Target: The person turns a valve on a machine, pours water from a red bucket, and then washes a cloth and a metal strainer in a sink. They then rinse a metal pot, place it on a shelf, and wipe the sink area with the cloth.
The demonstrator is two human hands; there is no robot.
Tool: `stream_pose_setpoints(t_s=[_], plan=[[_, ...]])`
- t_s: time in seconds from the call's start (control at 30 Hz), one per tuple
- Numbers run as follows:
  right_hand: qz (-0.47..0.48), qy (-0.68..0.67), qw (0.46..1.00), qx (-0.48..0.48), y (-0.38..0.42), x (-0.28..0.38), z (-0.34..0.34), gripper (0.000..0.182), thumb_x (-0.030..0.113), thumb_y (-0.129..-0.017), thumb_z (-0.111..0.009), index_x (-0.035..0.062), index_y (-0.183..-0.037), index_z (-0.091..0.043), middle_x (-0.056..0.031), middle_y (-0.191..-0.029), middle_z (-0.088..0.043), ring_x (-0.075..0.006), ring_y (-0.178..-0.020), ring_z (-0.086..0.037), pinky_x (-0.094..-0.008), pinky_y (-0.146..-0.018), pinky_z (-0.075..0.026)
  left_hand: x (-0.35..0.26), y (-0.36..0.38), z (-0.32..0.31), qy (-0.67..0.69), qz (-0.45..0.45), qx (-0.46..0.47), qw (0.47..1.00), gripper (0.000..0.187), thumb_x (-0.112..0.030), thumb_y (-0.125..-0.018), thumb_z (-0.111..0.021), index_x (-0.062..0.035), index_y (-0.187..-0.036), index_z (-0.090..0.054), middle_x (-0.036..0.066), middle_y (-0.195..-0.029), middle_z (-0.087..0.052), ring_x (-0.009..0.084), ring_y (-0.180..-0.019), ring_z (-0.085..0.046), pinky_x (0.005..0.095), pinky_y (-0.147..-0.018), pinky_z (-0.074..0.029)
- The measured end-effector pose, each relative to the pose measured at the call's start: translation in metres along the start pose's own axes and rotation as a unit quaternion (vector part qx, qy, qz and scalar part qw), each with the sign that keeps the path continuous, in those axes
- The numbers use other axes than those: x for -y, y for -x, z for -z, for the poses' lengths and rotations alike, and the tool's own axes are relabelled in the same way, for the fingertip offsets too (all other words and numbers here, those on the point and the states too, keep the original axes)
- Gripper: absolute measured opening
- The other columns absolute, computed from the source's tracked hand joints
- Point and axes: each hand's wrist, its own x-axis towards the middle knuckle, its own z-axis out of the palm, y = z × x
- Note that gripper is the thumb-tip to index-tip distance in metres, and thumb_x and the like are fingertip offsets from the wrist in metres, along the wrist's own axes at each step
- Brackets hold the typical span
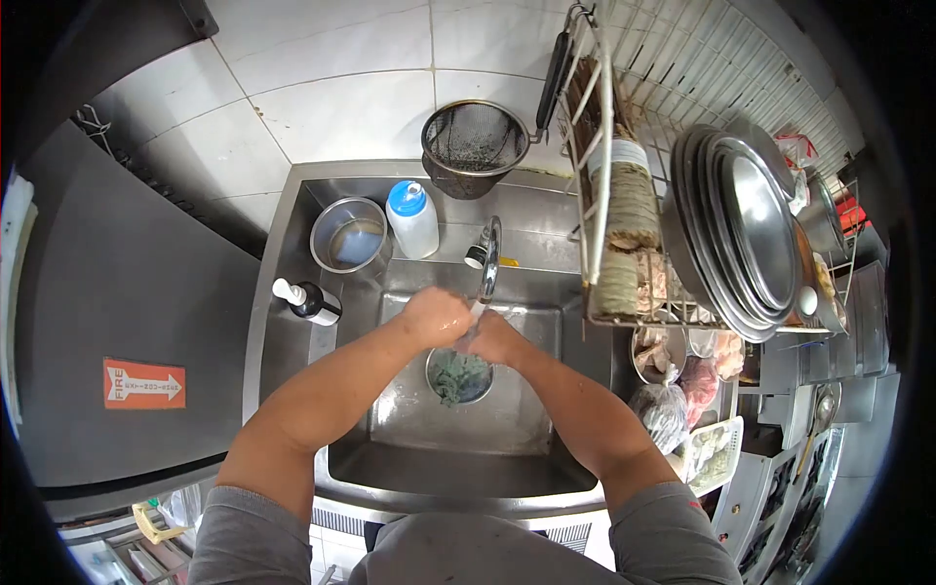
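Observation:
My left hand (437,317) and my right hand (492,338) are close together under the tap (492,258), over the steel sink (390,409). Both look closed, fingers curled inward, and I cannot tell what is in them. Water shows at the tap's mouth and the left hand glistens. Right below them a round metal bowl (482,394) stands on the sink floor. In it lies a crumpled, grey-green, leafy-looking bunch (456,374), part of it hanging over the near rim. The right hand partly covers the bowl's far side.
Behind the basin stand a steel pot (327,237), a blue-capped white bottle (413,222) and a mesh strainer (458,180). A dark pump bottle (317,304) sits at the left edge. At right, a wire rack (600,195) holds stacked metal bowls (751,234), overhanging the sink's side.

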Motion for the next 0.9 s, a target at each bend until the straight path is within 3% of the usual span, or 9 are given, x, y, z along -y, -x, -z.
stream_pose_setpoints(t_s=[0.1, 0.2, 0.33, 0.53, 0.7, 0.73, 0.83, 0.87, 0.9], plan=[[-0.049, 0.174, 0.983, -0.017, 0.022, 0.025, 0.002, 0.028, 0.026, -0.081, -0.07, 0.0042, -0.099, -0.074, -0.0248, -0.101, -0.074, -0.0399, -0.101, -0.071, -0.0484, -0.088, -0.057, -0.028, 0.016, 0.017, 0.087, 0.118, 0.054, 0.988, 0.02, -0.021, -0.078, -0.07, -0.0102, -0.093, -0.074, 0.017, -0.092, -0.075, 0.0352, -0.086, -0.074, 0.0474, -0.074, -0.06], [-0.05, 0.284, 0.957, 0.008, 0.031, 0.02, -0.014, 0.028, 0.023, -0.082, -0.067, 0.0059, -0.103, -0.073, -0.0227, -0.1, -0.075, -0.0388, -0.1, -0.072, -0.049, -0.085, -0.058, -0.061, 0.041, 0.016, 0.181, 0.231, 0.05, 0.955, 0.023, -0.019, -0.078, -0.068, -0.0097, -0.098, -0.075, 0.019, -0.097, -0.075, 0.0381, -0.093, -0.073, 0.049, -0.08, -0.059], [0.083, 0.35, 0.932, 0.052, 0.059, 0.031, -0.03, 0.027, 0.021, -0.083, -0.066, 0.0093, -0.107, -0.07, -0.0183, -0.098, -0.076, -0.0364, -0.095, -0.074, -0.0476, -0.082, -0.059, -0.107, 0.081, -0.018, 0.296, 0.351, -0.014, 0.888, 0.025, -0.02, -0.077, -0.067, -0.0104, -0.099, -0.076, 0.021, -0.101, -0.074, 0.0406, -0.097, -0.071, 0.0476, -0.085, -0.057], [0.283, 0.363, 0.886, 0.064, 0.082, 0.037, -0.081, 0.023, 0.021, -0.079, -0.07, 0.0135, -0.1, -0.068, -0.012, -0.09, -0.075, -0.033, -0.087, -0.074, -0.0454, -0.076, -0.059, -0.174, 0.168, -0.036, 0.566, 0.405, -0.12, 0.708, 0.023, -0.018, -0.074, -0.072, -0.0042, -0.093, -0.074, 0.011, -0.086, -0.075, 0.0246, -0.079, -0.07, 0.0369, -0.076, -0.054], [0.392, 0.278, 0.877, -0.023, 0.13, 0.096, -0.112, 0.038, 0.014, -0.067, -0.081, 0.0155, -0.104, -0.071, -0.0081, -0.098, -0.073, -0.0301, -0.099, -0.07, -0.043, -0.083, -0.057, -0.229, 0.268, -0.073, 0.707, 0.346, -0.199, 0.584, 0.04, -0.031, -0.082, -0.076, -0.0048, -0.113, -0.071, 0.008, -0.097, -0.074, 0.0184, -0.09, -0.068, 0.0358, -0.08, -0.052], [0.384, 0.242, 0.891, 0.005, 0.124, 0.075, -0.118, 0.039, 0.013, -0.068, -0.082, 0.0131, -0.105, -0.071, -0.0101, -0.1, -0.074, -0.0327, -0.096, -0.07, -0.0439, -0.083, -0.056, -0.245, 0.295, -0.059, 0.713, 0.358, -0.18, 0.576, 0.043, -0.032, -0.085, -0.076, -0.005, -0.118, -0.07, 0.006, -0.102, -0.074, 0.0175, -0.094, -0.067, 0.0357, -0.083, -0.052], [0.315, 0.142, 0.935, -0.076, 0.138, 0.051, -0.13, 0.014, 0.015, -0.097, -0.064, 0.005, -0.105, -0.071, -0.0185, -0.094, -0.072, -0.0369, -0.088, -0.069, -0.0448, -0.078, -0.054, -0.307, 0.372, -0.035, 0.672, 0.381, -0.336, 0.539, 0.057, -0.038, -0.089, -0.074, -0.0015, -0.131, -0.064, 0.009, -0.121, -0.071, 0.0192, -0.111, -0.064, 0.0358, -0.097, -0.049], [0.206, 0.098, 0.972, -0.047, 0.143, 0.035, -0.135, 0.019, 0.018, -0.103, -0.055, 0.002, -0.099, -0.063, -0.0206, -0.086, -0.066, -0.0394, -0.085, -0.066, -0.0465, -0.075, -0.051, -0.327, 0.397, -0.043, 0.651, 0.398, -0.377, 0.525, 0.06, -0.041, -0.09, -0.073, -0.0003, -0.133, -0.062, 0.011, -0.125, -0.069, 0.0201, -0.116, -0.062, 0.0357, -0.101, -0.048], [0.182, 0.072, 0.979, -0.059, 0.132, -0.012, -0.145, 0.017, 0.016, -0.103, -0.055, 0.002, -0.096, -0.062, -0.0158, -0.082, -0.065, -0.0327, -0.078, -0.064, -0.0442, -0.07, -0.049, -0.345, 0.422, -0.052, 0.627, 0.415, -0.417, 0.511, 0.064, -0.043, -0.091, -0.072, 0.0008, -0.136, -0.061, 0.012, -0.13, -0.067, 0.0209, -0.12, -0.061, 0.0357, -0.104, -0.046]])
